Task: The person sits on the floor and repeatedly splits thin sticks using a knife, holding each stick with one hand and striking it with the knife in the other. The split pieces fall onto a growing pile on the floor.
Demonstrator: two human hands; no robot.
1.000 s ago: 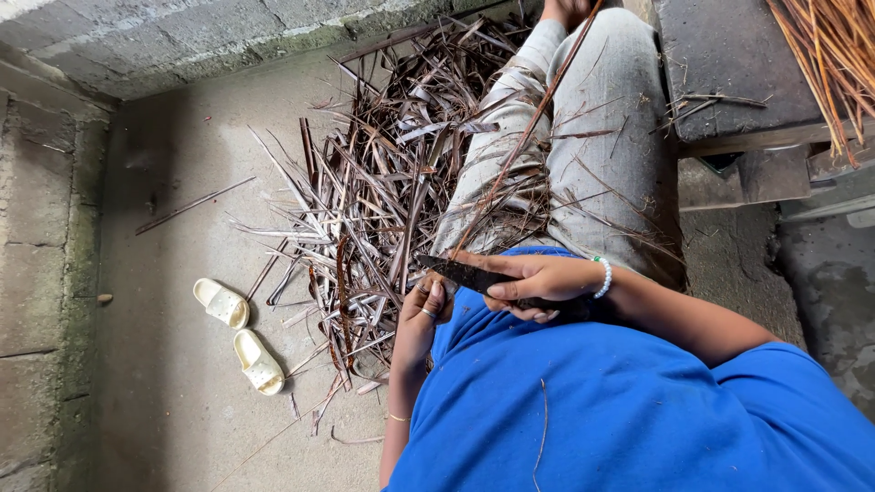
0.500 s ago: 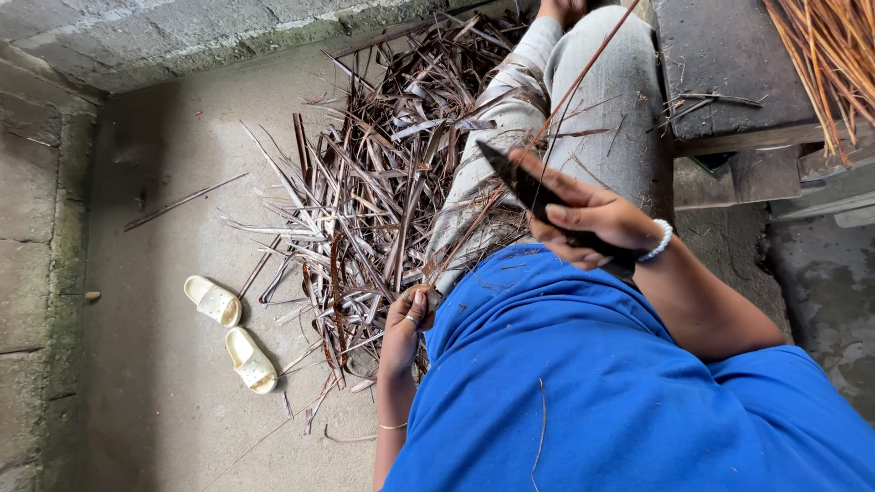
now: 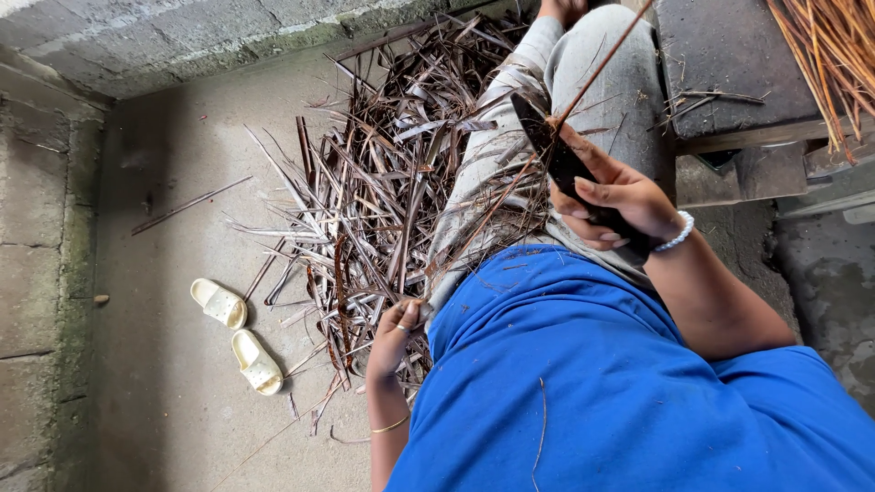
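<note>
From the head camera, looking down over my blue shirt [image 3: 620, 383] and grey trousers [image 3: 583, 100]: my right hand [image 3: 615, 196] is raised over my thigh, fingers wrapped tight around the handle of one dark-bladed knife [image 3: 547, 150], a single white bead bracelet [image 3: 679, 234] on that wrist; the blade meets one long thin reddish-brown leaf rib [image 3: 510, 187] that runs slantwise from the top of the picture down across my lap; my left hand [image 3: 394, 337] sits low beside my hip, fingers pinched together on the lower end of that same rib, one ring on a finger and one thin gold bangle [image 3: 390, 425] at the wrist; to my left, on the concrete floor [image 3: 155, 364], lies one big heap of dry brown leaf strips [image 3: 365, 182], too many to count, touching my leg; well apart from it lie two pale yellow sandals [image 3: 237, 333], side by side; one loose stick [image 3: 187, 206] lies alone nearer the block wall [image 3: 182, 36]; at the top right a bundle of orange-brown stripped ribs [image 3: 829, 55] rests on a dark slab [image 3: 729, 73].
</note>
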